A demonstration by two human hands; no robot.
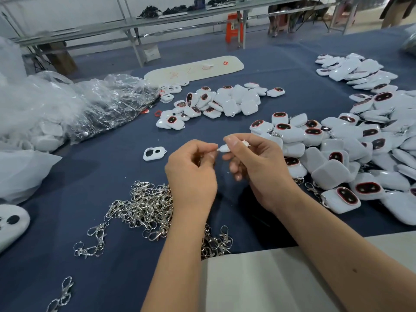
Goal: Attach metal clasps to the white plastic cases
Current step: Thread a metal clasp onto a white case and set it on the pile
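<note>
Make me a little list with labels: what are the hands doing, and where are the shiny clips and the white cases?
left hand: fingers curled, pinching the tip of the white case
right hand: grips the white case
metal clasps: loose heap on the blue table, near the left forearm
finished cases: big pile on the right
plastic bags: far left

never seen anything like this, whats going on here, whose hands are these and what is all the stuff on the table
There is one picture, taken by a camera worn on a person's head, looking down at their own two bare hands. No machine is involved. The right hand holds a small white case by its edge, and the left hand pinches at that case's tip; whether it holds a clasp is hidden. On the blue table lie a heap of metal clasps, piles of white cases, one loose white frame and clear plastic bags.
</note>
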